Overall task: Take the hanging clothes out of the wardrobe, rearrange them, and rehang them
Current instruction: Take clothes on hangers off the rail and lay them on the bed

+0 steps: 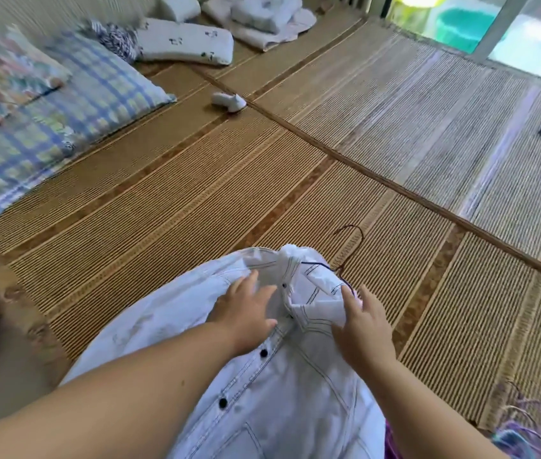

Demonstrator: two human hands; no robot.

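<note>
across bed's woven mat [196, 180], plaid pillow [63, 104] lies.

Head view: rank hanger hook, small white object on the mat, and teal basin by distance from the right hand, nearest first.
1. Hanger hook: just ahead of the right hand.
2. Small white object: well farther off, up and left.
3. Teal basin: farthest, top right at the far end.

Sunlit woven mats [196, 193], glass door [534, 28]
</note>
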